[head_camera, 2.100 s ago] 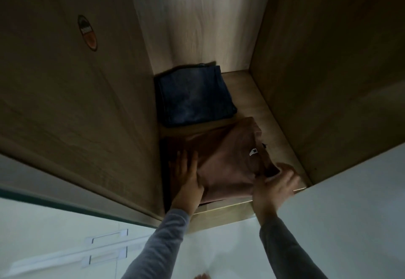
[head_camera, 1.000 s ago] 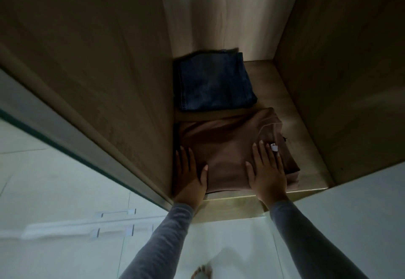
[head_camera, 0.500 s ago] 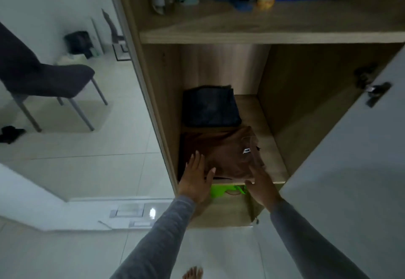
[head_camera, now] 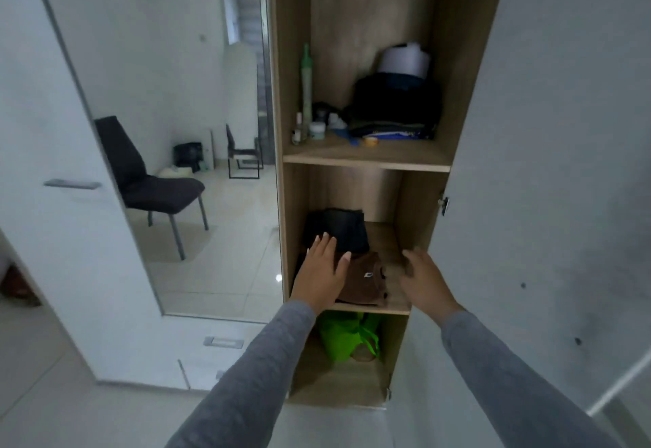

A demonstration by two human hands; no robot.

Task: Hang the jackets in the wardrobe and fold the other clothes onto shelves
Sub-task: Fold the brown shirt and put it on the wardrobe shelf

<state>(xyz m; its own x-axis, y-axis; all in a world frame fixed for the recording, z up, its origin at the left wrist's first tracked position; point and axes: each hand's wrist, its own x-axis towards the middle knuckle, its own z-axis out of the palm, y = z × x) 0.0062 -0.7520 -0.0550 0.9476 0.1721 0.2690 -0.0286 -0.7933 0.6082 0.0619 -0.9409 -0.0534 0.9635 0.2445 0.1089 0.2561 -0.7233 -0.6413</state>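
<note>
The left hand (head_camera: 322, 277) covered the left part of the brown folded garment (head_camera: 366, 282); whether the palm touched the cloth could not be told. The right hand (head_camera: 422, 282) was blurred, and both grey sleeves (head_camera: 246, 377) ran out of view at 6 o'clock. The left hand was released, fingers straight and spread. The right was released too, fingers loosely bent, grasping nothing, before the bare right part of the middle shelf (head_camera: 385, 236).

In the wardrobe (head_camera: 458, 60), the brown folded garment lay at the front of that shelf, a small white label (head_camera: 368, 274) on top, with a dark folded garment (head_camera: 347, 231) just behind it at 12 o'clock. On the upper shelf (head_camera: 366, 160) stood a tall green bottle (head_camera: 306, 85) and a small jar (head_camera: 317, 129) at the left, and a stack of dark clothes (head_camera: 398, 106) at the right under a white object (head_camera: 405, 60) too dim to name. In the bottom compartment, at 6 o'clock of the brown folded garment, sat a green bag (head_camera: 347, 336).

At 9 o'clock a mirror panel (head_camera: 176, 95) showed a dark chair (head_camera: 162, 194) on a pale tiled floor (head_camera: 229, 243); at 3 o'clock the white wardrobe door (head_camera: 563, 166) stood open.
</note>
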